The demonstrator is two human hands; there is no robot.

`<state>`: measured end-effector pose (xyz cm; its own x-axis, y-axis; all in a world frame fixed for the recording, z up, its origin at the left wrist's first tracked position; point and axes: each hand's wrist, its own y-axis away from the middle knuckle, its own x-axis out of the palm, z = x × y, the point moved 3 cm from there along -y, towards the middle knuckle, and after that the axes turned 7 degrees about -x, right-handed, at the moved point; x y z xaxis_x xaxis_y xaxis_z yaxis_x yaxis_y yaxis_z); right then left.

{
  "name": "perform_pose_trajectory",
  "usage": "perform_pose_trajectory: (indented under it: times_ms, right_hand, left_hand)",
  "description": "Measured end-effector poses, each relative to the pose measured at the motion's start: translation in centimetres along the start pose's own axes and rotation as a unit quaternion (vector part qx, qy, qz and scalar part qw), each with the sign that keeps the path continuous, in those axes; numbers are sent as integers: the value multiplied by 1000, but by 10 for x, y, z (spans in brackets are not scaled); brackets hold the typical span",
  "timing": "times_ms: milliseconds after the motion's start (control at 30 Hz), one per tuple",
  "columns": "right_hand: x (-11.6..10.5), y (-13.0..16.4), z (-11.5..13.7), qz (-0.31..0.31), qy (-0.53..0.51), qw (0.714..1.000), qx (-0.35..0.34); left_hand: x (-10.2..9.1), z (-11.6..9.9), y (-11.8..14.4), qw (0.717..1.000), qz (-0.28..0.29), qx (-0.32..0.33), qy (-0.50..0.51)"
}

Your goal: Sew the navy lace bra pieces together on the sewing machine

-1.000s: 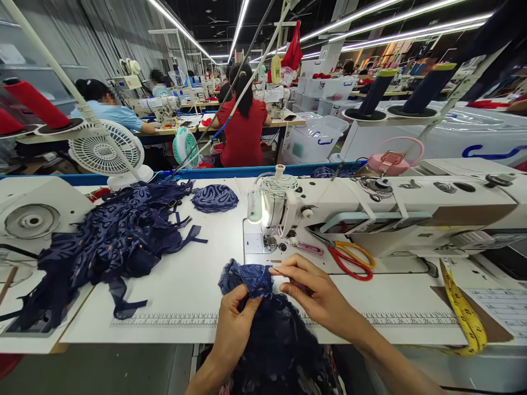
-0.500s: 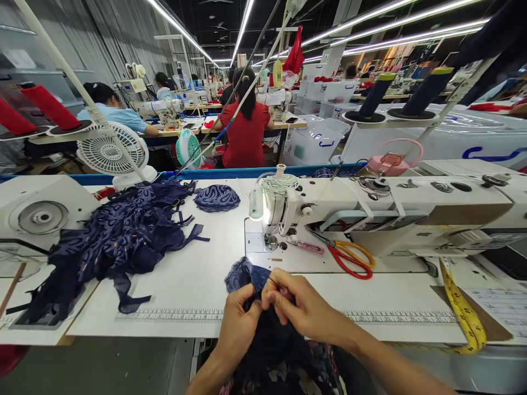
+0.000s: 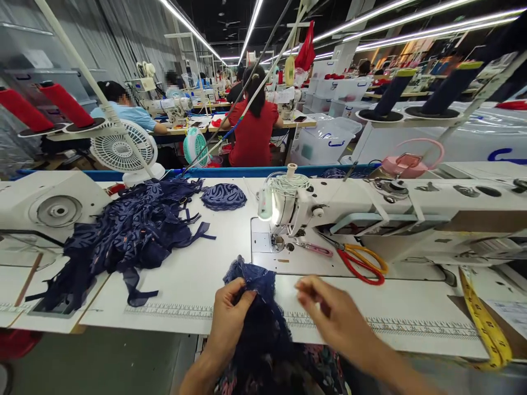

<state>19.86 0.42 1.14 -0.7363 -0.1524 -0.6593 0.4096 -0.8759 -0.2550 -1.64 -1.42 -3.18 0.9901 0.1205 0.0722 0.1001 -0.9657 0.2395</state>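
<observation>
My left hand [image 3: 228, 321] grips a piece of dark blue lace fabric [image 3: 256, 307] at the near edge of the white sewing table [image 3: 197, 280]; the fabric hangs down into my lap. My right hand [image 3: 329, 315] is blurred, just right of the fabric and off it, fingers loosely curled with nothing seen in them. The white sewing machine [image 3: 370, 214] stands beyond my hands, its lit needle area [image 3: 274, 238] a little above the fabric.
A heap of dark blue lace pieces [image 3: 127, 233] lies at the left, a lace cup [image 3: 223, 196] behind it. Red-and-yellow scissors [image 3: 362, 263] and pink snips [image 3: 315, 249] lie on the machine bed. A yellow tape measure [image 3: 483, 318] hangs at the right. A fan [image 3: 121, 151] and seated workers are beyond.
My right hand has let go of the lace and moved right, away from it. My left hand keeps its hold. The view has shifted slightly left.
</observation>
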Motion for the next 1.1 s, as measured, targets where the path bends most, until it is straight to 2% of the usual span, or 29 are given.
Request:
perform_pose_trajectory:
  times_ms: [67,167,267,367,467,600,700,900,1000,1100]
  right_hand:
    - [21,7,8,34,-97,993,51]
    - [44,5,9,53,-254,958,119]
    - [50,-2,1,59,-355,918,169]
    - [48,-6,-1,53,-408,888,205]
    - [46,-5,3,51,-431,877,205]
    - [45,-3,10,63,-445,871,199]
    - [44,-2,12,54,-446,871,198]
    - [43,0,15,50,-412,894,171]
    - [46,3,15,54,-428,882,189]
    - [48,6,13,51,-466,855,220]
  left_hand:
    - [9,1,1,999,26,-6,23]
    - [16,3,4,997,45,-17,52]
    - [16,5,8,995,55,-27,77]
    - [15,6,12,995,72,-27,68]
    - [13,9,15,992,98,-43,70]
    - [11,18,15,976,148,-87,131]
    - [11,18,16,972,160,-85,148]
    - [18,11,22,986,122,-63,92]
    - [20,15,23,992,86,-49,83]
    - [21,17,25,993,91,-34,74]
